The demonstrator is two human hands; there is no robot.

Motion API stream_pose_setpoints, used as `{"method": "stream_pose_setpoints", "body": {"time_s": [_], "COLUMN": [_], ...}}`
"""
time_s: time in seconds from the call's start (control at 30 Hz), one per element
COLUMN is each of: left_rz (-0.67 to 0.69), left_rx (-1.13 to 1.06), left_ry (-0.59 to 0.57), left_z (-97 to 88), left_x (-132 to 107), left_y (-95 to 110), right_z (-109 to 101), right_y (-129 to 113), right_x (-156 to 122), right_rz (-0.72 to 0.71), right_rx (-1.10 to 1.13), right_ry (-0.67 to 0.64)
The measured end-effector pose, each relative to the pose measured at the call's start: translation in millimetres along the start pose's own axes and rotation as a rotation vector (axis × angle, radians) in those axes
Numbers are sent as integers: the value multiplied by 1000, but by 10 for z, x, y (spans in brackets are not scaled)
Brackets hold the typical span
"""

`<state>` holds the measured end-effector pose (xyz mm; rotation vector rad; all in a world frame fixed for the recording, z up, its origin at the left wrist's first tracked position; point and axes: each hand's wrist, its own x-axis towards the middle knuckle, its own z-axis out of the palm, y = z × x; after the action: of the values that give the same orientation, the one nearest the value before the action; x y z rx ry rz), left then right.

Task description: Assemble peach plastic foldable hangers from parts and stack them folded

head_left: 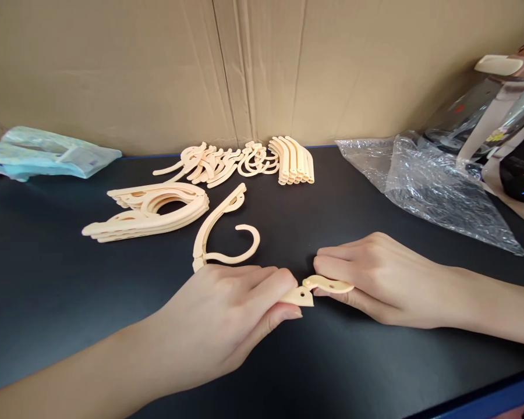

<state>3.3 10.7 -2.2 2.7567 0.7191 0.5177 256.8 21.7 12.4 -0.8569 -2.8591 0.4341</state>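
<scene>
My left hand (pixel 236 314) is closed around a cream plastic folding clothes hanger. Past its fingers, the hanger's hook (pixel 255 238) and one curved arm (pixel 205 230) stick out toward the back. The blunt end of the other arm (pixel 303 295), with a small hole, shows beside the left thumb. My right hand (pixel 375 279) pinches a small curved hanger end piece (pixel 334 285), also with a hole. Its left tip is right by that blunt end; whether they are joined I cannot tell.
Folded hangers (pixel 152 218) lie stacked at left on the black table (pixel 61 302). Farther back are loose end pieces (pixel 213 166), hooks (pixel 255 158) and stacked arms (pixel 294 160). A bluish plastic packet (pixel 52 152), clear plastic bag (pixel 445 192) and strapped bottle (pixel 475 116) flank them, before a cardboard wall (pixel 157 70).
</scene>
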Motion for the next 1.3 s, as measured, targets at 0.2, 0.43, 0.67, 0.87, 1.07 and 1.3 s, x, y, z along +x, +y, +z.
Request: {"method": "stream_pose_setpoints", "body": {"time_s": [0.2, 0.43, 0.67, 0.87, 1.07, 1.3], "left_rz": [-6, 9, 9, 15, 13, 4], "left_rx": [15, 35, 9, 32, -2, -28], "left_ry": [-1, -9, -45, -32, -31, -63], "left_z": [3, 5, -9, -10, -1, -19], "left_x": [1, 7, 11, 20, 7, 12], "left_y": [-1, -10, 2, -6, -18, -19], "right_z": [-10, 41, 61, 89, 100, 100], "right_y": [-15, -33, -51, -57, -84, -86], "right_x": [-17, -23, -30, -43, -38, -36], "right_rz": [19, -22, -50, -92, -133, -148], "right_rx": [39, 1, -68, -167, -261, -299], "right_ry": [-39, 0, 5, 37, 87, 96]}}
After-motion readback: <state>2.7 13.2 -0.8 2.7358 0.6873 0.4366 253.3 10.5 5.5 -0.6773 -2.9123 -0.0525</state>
